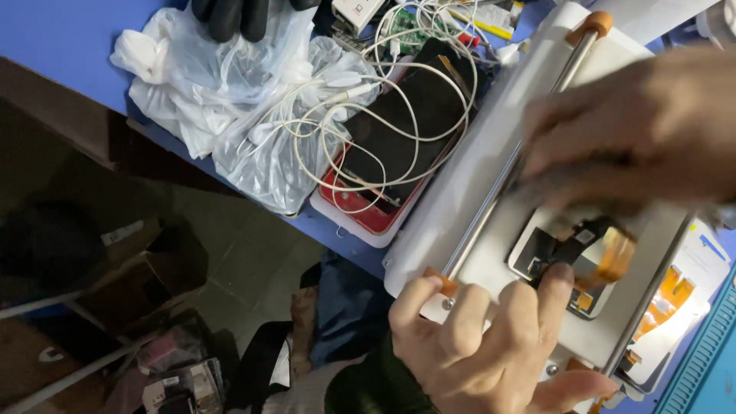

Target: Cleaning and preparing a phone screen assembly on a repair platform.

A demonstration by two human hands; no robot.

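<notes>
The left hand [491, 337] is nearest, its fingers spread over the near edge of a flat white machine [491, 176], thumb by an orange knob [441, 282] at the end of a metal rod [514, 165]. Its longest fingertip presses on a dark flex part [571, 249] of a small phone screen assembly [567, 261] that lies face down on the machine's plate. That assembly looks thin, light and fragile. The orange ribbon cable [617, 257] is soft and tears easily, so it is best held by the stiff glass edges, not by the cable.

Just beyond it the right hand [636, 130] lies flat, palm down, fingers together, pressing the far edge of the same assembly; neither hand grips anything.

To the right of the hands, a white sheet with an orange strip [675, 295] lies against a blue ridged mat [701, 360].

Left of the hands, on the blue desk [92, 23], a dark phone [414, 115] rests on a red and white tray [360, 211] under tangled white earphone cable [345, 115]. Further left lies a crumpled clear plastic bag [230, 92]. Beyond it, another person's black gloved hand [234, 15] touches the bag. A green circuit board [406, 31] lies at the far edge.
</notes>
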